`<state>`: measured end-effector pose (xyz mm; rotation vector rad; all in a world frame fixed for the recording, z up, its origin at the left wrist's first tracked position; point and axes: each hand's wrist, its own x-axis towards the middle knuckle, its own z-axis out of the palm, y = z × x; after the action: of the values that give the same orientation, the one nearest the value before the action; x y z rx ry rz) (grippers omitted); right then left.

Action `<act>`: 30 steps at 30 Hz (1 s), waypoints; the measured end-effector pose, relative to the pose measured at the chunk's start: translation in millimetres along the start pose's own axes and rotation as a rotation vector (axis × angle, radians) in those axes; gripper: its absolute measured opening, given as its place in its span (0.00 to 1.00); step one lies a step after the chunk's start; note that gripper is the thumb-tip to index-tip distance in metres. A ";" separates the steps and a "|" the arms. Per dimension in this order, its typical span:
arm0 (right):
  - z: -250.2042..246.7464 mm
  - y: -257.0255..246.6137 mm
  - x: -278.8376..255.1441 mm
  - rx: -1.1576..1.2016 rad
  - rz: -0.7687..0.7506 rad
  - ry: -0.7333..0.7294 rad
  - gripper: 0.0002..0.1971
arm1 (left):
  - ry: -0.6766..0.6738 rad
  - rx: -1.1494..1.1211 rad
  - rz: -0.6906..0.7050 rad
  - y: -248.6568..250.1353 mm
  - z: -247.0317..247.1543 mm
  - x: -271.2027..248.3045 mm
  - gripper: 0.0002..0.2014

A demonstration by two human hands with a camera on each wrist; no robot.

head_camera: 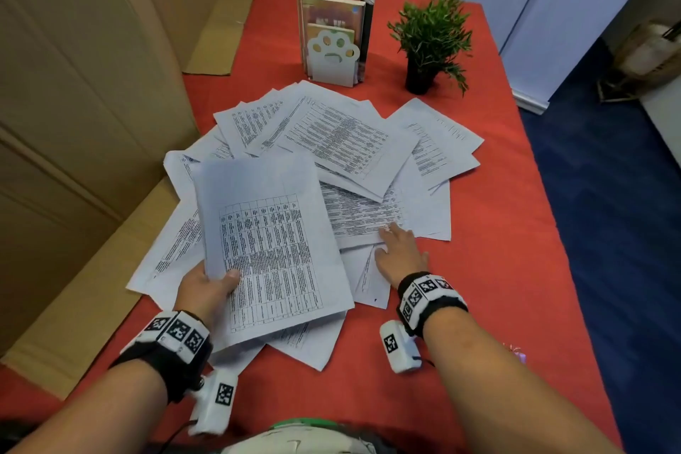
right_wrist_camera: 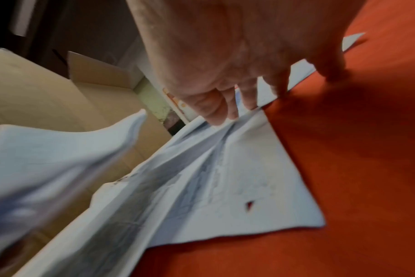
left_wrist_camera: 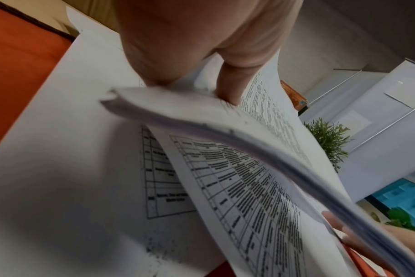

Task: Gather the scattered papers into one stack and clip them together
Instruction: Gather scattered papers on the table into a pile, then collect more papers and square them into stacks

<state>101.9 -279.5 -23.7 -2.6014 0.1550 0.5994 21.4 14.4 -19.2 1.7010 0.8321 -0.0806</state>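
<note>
Several printed white papers [head_camera: 342, 144] lie fanned out over the red tablecloth [head_camera: 497, 232]. My left hand [head_camera: 206, 287] grips a gathered stack of sheets [head_camera: 269, 243] by its near left edge, thumb on top, and holds it tilted above the pile. In the left wrist view the stack [left_wrist_camera: 225, 131] curves under my thumb [left_wrist_camera: 228, 88]. My right hand [head_camera: 400, 251] lies flat with straight fingers on the loose sheets at the pile's near right edge. The right wrist view shows its fingertips [right_wrist_camera: 220, 116] touching a sheet [right_wrist_camera: 225, 187]. No clip is in view.
A book holder with a white paw-shaped bookend [head_camera: 333, 52] and a small potted plant [head_camera: 431, 44] stand at the back of the table. Large cardboard boxes [head_camera: 81, 122] line the left side. The table's right edge drops to blue carpet [head_camera: 619, 232].
</note>
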 end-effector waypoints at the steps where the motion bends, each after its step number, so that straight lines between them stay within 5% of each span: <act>1: -1.2 -2.5 -3.5 0.013 0.001 0.048 0.26 | -0.008 0.014 0.007 2.4 1.3 -1.7 0.05; 3: -7.1 -8.5 -10.1 0.148 -0.003 0.122 0.25 | -0.028 0.036 0.025 9.9 7.0 -5.2 0.08; 7: -17.1 -19.8 -27.6 0.841 0.030 -0.085 0.26 | -0.108 0.093 0.060 25.2 33.6 -10.7 0.13; 13: -54.9 20.4 -37.4 0.700 0.115 0.211 0.18 | -0.450 -0.011 0.118 55.5 92.2 -35.8 0.22; 20: -127.0 128.6 -39.6 0.536 0.386 0.534 0.18 | -0.175 0.348 0.126 44.1 92.1 7.0 0.22; 25: -143.5 170.8 -33.7 0.356 0.490 0.530 0.17 | -0.241 0.252 0.030 44.0 99.9 21.9 0.18; 30: -136.5 146.2 -18.0 0.023 0.447 0.571 0.24 | -0.348 0.108 -0.045 44.8 117.5 28.6 0.22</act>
<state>108.1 -472.2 32.6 -2.6538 0.9318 -0.0301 110.8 -77.7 -32.7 1.7045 0.6127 -0.4465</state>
